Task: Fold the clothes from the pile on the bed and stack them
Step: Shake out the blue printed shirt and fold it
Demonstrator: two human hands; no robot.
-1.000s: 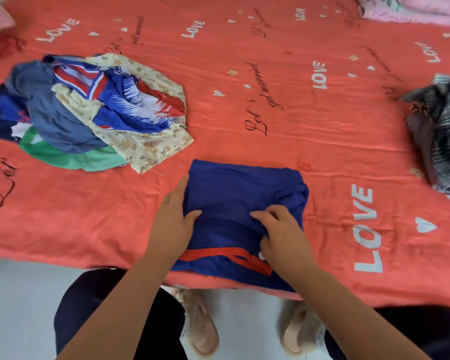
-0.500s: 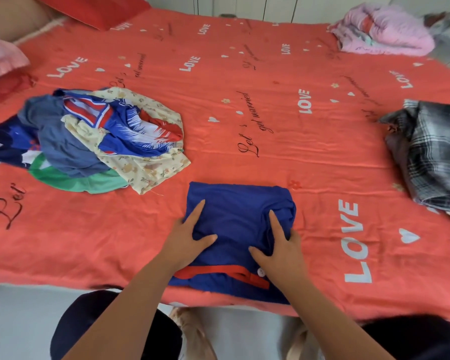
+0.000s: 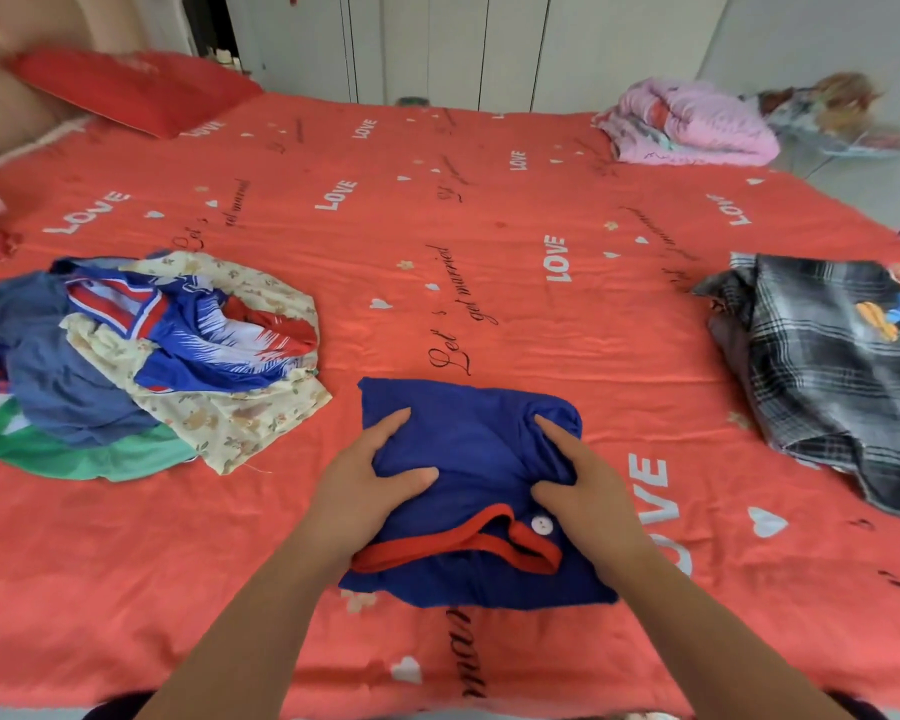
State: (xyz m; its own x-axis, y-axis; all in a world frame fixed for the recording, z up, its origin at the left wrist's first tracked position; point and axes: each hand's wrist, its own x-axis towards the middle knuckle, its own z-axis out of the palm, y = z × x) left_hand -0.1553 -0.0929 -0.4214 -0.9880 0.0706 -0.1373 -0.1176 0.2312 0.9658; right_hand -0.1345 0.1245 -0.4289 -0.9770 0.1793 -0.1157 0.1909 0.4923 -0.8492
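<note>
The folded blue garment [image 3: 468, 449] lies on the red bed sheet [image 3: 489, 226], close to the near edge of the bed and in front of the person; its red trim [image 3: 437, 543] and a white button [image 3: 541, 524] face up on the near half.

The left hand [image 3: 359, 485] is on the left side of the garment; its forefinger runs along the left edge, pointing away from the person, and its thumb lies across the top of the cloth; a fold of fabric bulges between thumb and forefinger, so the hand pinches the garment. The remaining fingers [image 3: 393, 423] of that hand are hidden beneath the hand, and their position cannot be told.

The right hand [image 3: 588, 491] mirrors this on the right side; its forefinger reaches toward the far right corner, its thumb points inward just above the button, and cloth is gathered between the two; this hand also pinches the garment. The garment thus sits between the two hands, in contact with both.

The unfolded pile of clothes [image 3: 141, 356] lies on the sheet to the left, near the garment but apart from it; it shows blue, green, floral and red-striped pieces. A plaid garment [image 3: 827, 376] lies well apart on the right. A pink blanket [image 3: 692, 122] rests at the far right corner; a red pillow [image 3: 136, 90] rests at the far left.
</note>
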